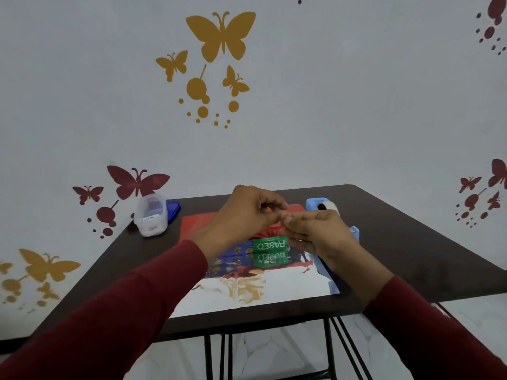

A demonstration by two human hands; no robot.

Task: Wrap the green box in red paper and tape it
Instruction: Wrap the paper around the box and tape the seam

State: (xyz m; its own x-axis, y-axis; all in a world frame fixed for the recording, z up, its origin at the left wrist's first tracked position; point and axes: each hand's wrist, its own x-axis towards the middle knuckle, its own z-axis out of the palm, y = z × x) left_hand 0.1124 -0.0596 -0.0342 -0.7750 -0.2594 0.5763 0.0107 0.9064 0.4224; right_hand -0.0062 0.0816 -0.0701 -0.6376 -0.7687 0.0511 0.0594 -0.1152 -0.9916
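Both hands are covering most of the green box and part of the tape dispenser near the counter's far edge; anything pinched between the fingertips is staying too small to tell.

The box lies on the paper on the table. Behind the box to its left stands a container; behind to its right, a tape dispenser.
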